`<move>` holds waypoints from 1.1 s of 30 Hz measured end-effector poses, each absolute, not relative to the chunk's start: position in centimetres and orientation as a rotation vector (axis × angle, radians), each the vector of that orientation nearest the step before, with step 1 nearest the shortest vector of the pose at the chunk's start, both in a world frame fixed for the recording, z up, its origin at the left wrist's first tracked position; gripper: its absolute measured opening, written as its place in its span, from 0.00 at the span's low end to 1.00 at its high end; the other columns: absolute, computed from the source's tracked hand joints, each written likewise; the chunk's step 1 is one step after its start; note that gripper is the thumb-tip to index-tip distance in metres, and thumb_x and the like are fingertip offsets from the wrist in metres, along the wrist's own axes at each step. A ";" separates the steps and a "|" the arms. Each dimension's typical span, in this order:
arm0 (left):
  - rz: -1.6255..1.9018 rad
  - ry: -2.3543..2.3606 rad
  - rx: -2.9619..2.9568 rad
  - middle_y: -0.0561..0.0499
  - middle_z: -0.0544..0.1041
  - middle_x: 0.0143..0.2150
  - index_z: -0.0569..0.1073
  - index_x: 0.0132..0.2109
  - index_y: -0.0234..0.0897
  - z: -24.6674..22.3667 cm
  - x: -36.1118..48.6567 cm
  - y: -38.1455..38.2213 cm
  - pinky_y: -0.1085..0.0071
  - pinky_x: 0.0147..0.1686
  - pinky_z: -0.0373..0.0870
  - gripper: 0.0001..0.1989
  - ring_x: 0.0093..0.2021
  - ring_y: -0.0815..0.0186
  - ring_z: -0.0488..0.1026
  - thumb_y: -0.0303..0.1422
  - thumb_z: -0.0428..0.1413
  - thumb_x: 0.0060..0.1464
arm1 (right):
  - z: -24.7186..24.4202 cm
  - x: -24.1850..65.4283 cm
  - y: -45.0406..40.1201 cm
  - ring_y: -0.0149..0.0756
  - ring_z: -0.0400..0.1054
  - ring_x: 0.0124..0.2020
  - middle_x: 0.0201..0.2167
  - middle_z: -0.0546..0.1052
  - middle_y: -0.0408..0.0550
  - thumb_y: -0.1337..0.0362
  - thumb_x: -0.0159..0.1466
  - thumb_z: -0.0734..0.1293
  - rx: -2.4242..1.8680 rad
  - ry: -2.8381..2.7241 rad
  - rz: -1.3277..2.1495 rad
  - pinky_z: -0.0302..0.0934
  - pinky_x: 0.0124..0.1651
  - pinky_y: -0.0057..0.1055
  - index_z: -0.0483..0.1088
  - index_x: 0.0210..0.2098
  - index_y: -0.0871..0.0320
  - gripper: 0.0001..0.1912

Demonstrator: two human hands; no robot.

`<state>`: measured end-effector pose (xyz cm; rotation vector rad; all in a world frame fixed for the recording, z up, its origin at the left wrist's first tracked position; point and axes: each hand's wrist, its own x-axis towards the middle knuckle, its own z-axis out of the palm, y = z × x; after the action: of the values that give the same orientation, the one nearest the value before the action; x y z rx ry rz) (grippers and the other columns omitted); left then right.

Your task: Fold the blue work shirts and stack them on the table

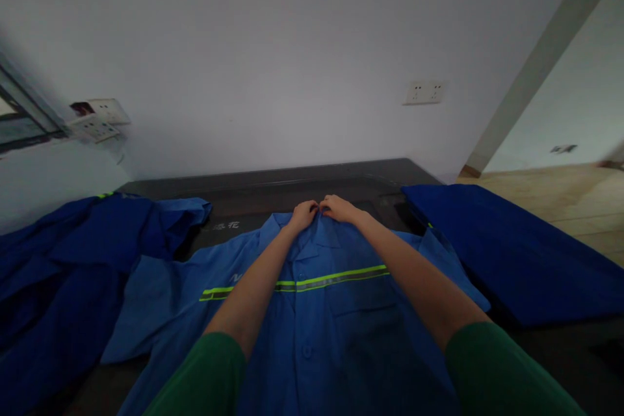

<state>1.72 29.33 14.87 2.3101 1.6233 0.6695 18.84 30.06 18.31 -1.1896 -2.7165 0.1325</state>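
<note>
A blue short-sleeved work shirt (307,318) lies front up before me, with a yellow-green and grey reflective stripe across its chest. Both of my hands are at its collar. My left hand (305,214) pinches the collar's edge with bent fingers. Right beside it, my right hand (337,208) also grips the collar, its fingertips close to those of the left. The collar part between the fingers is mostly hidden. My forearms pass over the shirt's chest and cover parts of the stripe and lettering.
Crumpled dark blue clothing (97,253) lies at the left. At the right is a flat, folded dark blue cloth (507,247). The dark table (273,185) meets a pale wall, which carries a socket plate (424,92). More sockets (100,118) sit near the window at left.
</note>
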 end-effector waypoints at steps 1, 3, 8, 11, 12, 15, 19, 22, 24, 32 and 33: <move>0.658 1.605 2.313 0.46 0.79 0.45 0.77 0.44 0.36 14.9 1.7 29.5 0.67 0.49 0.69 0.12 0.47 0.62 0.75 0.28 0.50 0.60 | 18.3 18.9 30.4 0.37 0.68 0.45 0.41 0.74 0.52 0.68 0.62 0.67 -1.162 -2.733 0.158 0.59 0.50 0.31 0.75 0.43 0.58 0.10; 0.631 1.589 2.309 0.46 0.80 0.44 0.77 0.44 0.36 14.8 1.6 29.8 0.68 0.48 0.69 0.13 0.46 0.62 0.75 0.28 0.48 0.61 | 18.3 18.9 30.9 0.37 0.67 0.45 0.40 0.75 0.52 0.69 0.62 0.67 -1.116 -2.754 0.211 0.57 0.52 0.33 0.76 0.41 0.59 0.08; 0.588 1.650 2.286 0.40 0.79 0.45 0.77 0.43 0.33 14.3 2.0 29.9 0.61 0.49 0.68 0.15 0.48 0.56 0.74 0.29 0.45 0.63 | 17.9 18.2 31.5 0.38 0.67 0.42 0.34 0.76 0.49 0.69 0.62 0.66 -1.072 -2.723 0.332 0.55 0.51 0.35 0.75 0.33 0.59 0.05; 0.608 1.684 2.282 0.39 0.77 0.48 0.76 0.45 0.34 14.1 2.1 29.7 0.57 0.52 0.65 0.15 0.52 0.54 0.71 0.29 0.44 0.62 | 17.7 18.3 31.1 0.36 0.67 0.42 0.37 0.76 0.48 0.68 0.62 0.67 -1.116 -2.591 0.348 0.56 0.49 0.32 0.74 0.37 0.58 0.05; 0.621 1.681 2.283 0.41 0.77 0.49 0.75 0.47 0.36 14.1 2.1 29.6 0.57 0.53 0.65 0.15 0.54 0.54 0.70 0.28 0.45 0.62 | 17.6 18.4 30.8 0.35 0.67 0.42 0.39 0.76 0.48 0.67 0.62 0.67 -1.148 -2.526 0.344 0.57 0.48 0.31 0.73 0.40 0.59 0.07; 0.656 1.603 2.300 0.48 0.76 0.52 0.74 0.51 0.41 14.3 1.9 29.6 0.62 0.54 0.65 0.17 0.54 0.60 0.70 0.25 0.48 0.58 | 17.4 19.2 29.9 0.34 0.67 0.40 0.38 0.75 0.49 0.66 0.63 0.65 -1.280 -2.322 0.325 0.58 0.42 0.29 0.72 0.42 0.60 0.09; 0.756 1.382 2.293 0.50 0.78 0.49 0.76 0.49 0.38 14.6 1.6 29.8 0.71 0.52 0.67 0.19 0.50 0.65 0.73 0.21 0.52 0.51 | 16.6 20.2 27.7 0.34 0.67 0.35 0.33 0.75 0.48 0.68 0.63 0.63 -1.422 -2.139 0.305 0.59 0.39 0.28 0.72 0.39 0.59 0.07; 0.836 1.356 2.228 0.47 0.80 0.42 0.78 0.43 0.34 14.6 1.5 30.1 0.70 0.47 0.69 0.13 0.43 0.64 0.76 0.24 0.56 0.50 | 15.8 20.7 26.1 0.35 0.67 0.37 0.35 0.74 0.48 0.69 0.62 0.63 -1.457 -2.088 0.290 0.60 0.42 0.30 0.72 0.40 0.58 0.08; 0.850 1.415 2.200 0.45 0.81 0.39 0.79 0.40 0.31 14.6 1.5 30.4 0.69 0.43 0.70 0.10 0.40 0.63 0.76 0.27 0.57 0.50 | 15.4 20.8 25.3 0.37 0.67 0.40 0.38 0.74 0.50 0.69 0.61 0.64 -1.497 -2.058 0.267 0.60 0.45 0.33 0.72 0.41 0.58 0.10; 0.736 1.400 2.272 0.48 0.81 0.36 0.79 0.37 0.33 15.1 1.0 30.8 0.73 0.39 0.68 0.09 0.37 0.65 0.75 0.32 0.54 0.56 | 15.1 20.4 25.2 0.40 0.66 0.44 0.40 0.75 0.51 0.69 0.64 0.61 -1.563 -1.992 0.246 0.60 0.49 0.36 0.72 0.42 0.58 0.10; 0.712 1.392 2.293 0.49 0.81 0.37 0.79 0.37 0.34 15.2 1.1 30.8 0.74 0.39 0.68 0.10 0.38 0.66 0.75 0.31 0.53 0.58 | 15.2 20.2 25.3 0.39 0.66 0.44 0.40 0.75 0.51 0.69 0.64 0.61 -1.544 -1.997 0.249 0.59 0.50 0.36 0.72 0.43 0.58 0.11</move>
<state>1.08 30.77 15.21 2.2927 1.3921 0.7119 20.22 25.35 15.24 -1.5436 -1.9970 0.2489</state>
